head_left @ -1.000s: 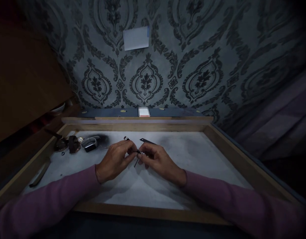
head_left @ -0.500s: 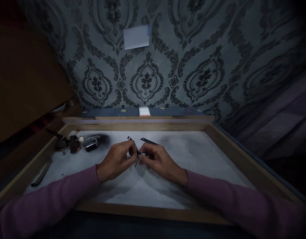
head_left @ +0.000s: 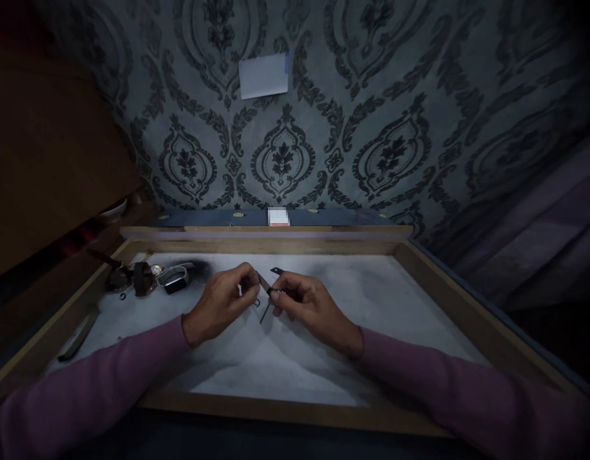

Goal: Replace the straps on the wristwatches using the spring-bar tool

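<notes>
My left hand (head_left: pixel 230 297) pinches one end of a thin dark strap (head_left: pixel 264 282) between thumb and fingertips. My right hand (head_left: pixel 314 303) grips the small shiny piece at the strap's other end, which looks like a wristwatch; its face is mostly covered by the fingers. A second narrow dark strip (head_left: pixel 264 313) hangs down between the hands. By the left thumb shows a small loop, perhaps the buckle. Just behind the right fingers lies a flat dark blade-like strip (head_left: pixel 277 271) with a slanted end and a hole, partly hidden.
A wooden tray (head_left: pixel 256 401) with raised edges and a white floor surrounds the hands. At its left lie a smartwatch (head_left: pixel 174 281), a brown-strapped watch (head_left: pixel 142 279) and a small dark ring (head_left: pixel 123 296). Nearer stands a long dark-edged object (head_left: pixel 78 335) along the left wall.
My left hand has shifted slightly left and up, drawing the strap out between the hands. The buckle end no longer sticks up above the left fingers. The right hand barely moved.
</notes>
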`<state>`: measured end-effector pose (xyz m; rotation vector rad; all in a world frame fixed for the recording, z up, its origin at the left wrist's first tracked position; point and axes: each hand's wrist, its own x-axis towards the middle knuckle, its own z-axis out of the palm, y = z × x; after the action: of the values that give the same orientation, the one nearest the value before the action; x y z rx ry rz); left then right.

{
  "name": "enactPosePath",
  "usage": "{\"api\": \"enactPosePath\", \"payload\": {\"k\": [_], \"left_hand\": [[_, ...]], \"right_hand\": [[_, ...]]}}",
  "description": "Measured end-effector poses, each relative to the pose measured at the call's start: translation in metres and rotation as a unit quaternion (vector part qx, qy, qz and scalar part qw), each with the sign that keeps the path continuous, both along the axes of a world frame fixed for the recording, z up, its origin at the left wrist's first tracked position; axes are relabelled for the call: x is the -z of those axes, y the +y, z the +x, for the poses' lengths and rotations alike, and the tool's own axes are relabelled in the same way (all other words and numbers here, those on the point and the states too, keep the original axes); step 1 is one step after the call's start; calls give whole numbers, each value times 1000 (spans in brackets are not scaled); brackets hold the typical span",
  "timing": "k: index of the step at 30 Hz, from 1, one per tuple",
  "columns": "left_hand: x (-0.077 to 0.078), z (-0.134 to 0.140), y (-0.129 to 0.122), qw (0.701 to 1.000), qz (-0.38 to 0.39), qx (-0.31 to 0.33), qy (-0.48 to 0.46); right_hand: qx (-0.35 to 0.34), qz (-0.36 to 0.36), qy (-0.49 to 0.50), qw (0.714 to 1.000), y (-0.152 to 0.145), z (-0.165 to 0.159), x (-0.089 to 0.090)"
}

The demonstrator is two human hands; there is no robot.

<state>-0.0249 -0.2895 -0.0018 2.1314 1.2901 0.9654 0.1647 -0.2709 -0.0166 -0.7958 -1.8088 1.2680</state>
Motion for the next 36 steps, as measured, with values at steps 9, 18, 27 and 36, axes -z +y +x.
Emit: {"api": "enactPosePath", "payload": {"k": [9,18,27,36], "left_hand": [[8,1,3,993,-100,29,-57],[9,-3,15,946,-186,-4,-267],[8,-3,15,896,-238,58,-370],[7,-2,14,880,-269,91,-380]], "right_hand": [[14,-96,67,993,9,1,1],[-13,-161,117,980,7,0,3],[-28,-213,138,967,7,-1,0],[-51,-232,143,961,8,0,1]]}}
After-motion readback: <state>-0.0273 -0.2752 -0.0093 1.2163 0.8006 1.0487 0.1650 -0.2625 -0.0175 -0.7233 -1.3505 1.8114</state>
